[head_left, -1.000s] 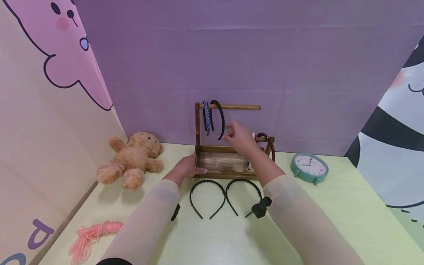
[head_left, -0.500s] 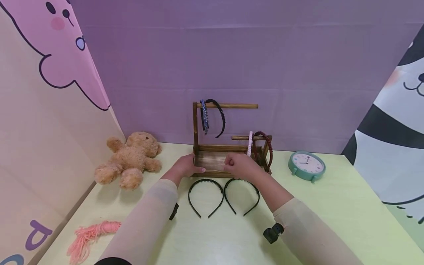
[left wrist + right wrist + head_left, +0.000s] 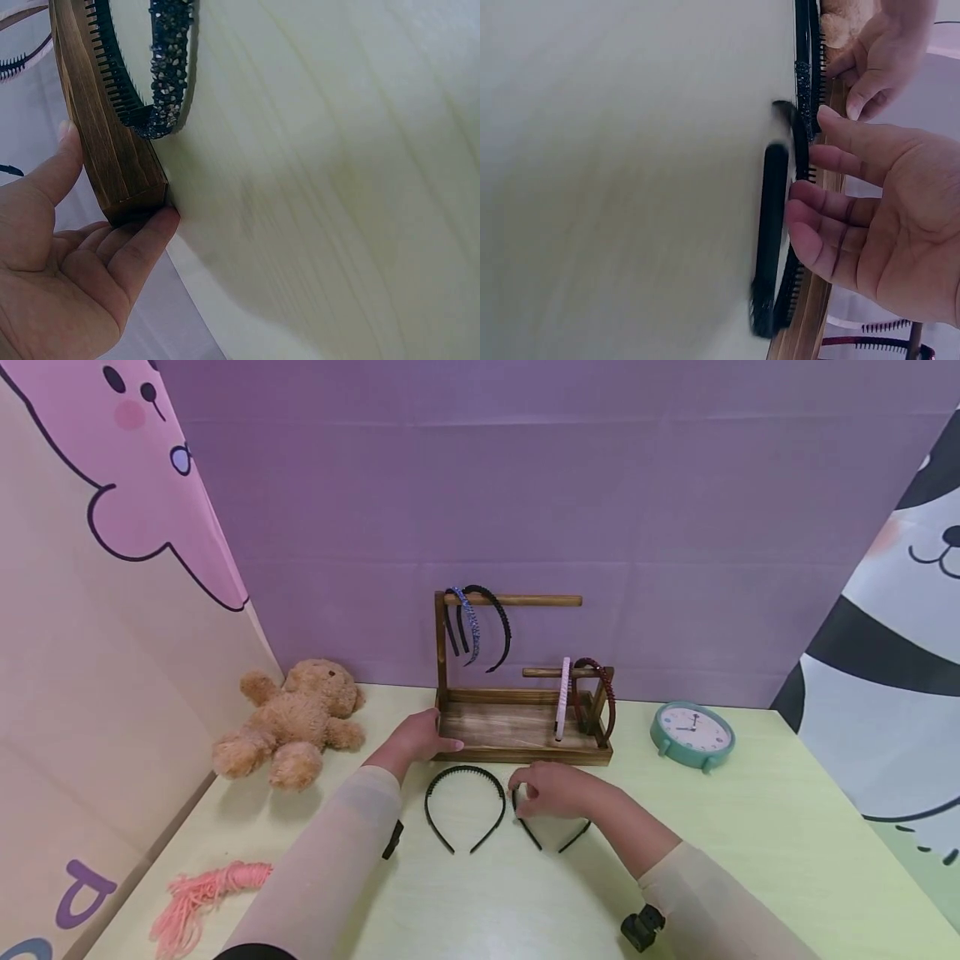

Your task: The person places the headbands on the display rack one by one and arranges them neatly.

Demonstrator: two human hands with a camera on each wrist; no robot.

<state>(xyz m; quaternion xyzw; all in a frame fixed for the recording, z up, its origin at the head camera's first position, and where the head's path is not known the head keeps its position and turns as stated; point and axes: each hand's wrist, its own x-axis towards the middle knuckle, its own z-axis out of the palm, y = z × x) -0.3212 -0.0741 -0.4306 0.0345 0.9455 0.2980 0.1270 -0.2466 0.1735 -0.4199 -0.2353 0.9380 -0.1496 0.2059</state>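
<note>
My left hand [image 3: 416, 739] grips the left front corner of the wooden rack [image 3: 517, 756]; thumb and fingers lie around that corner [image 3: 124, 165] in the left wrist view. In front of the rack, my right hand [image 3: 558, 789] holds the right-hand black headband [image 3: 529, 833] by its left side, thumb and curled fingers at the band. Its toothed arch is mostly hidden under the hand in the head view. Blurred, this headband [image 3: 772, 217] passes along my fingertips in the right wrist view. A second black toothed headband [image 3: 501, 792] lies just to the left.
On the rack's upper bar hang a blue glittery headband [image 3: 473, 627] and a black one [image 3: 506, 627]. A pink headband [image 3: 563, 693] and a dark red one [image 3: 610, 693] hang on the lower bar. Around stand a teddy bear [image 3: 303, 718], pink yarn [image 3: 198, 897] and a green clock [image 3: 692, 735].
My right hand has come down from beside the hanging black headband to the one on the table, whose ends have shifted slightly right. The hanging blue headband has swung; my left hand stays put.
</note>
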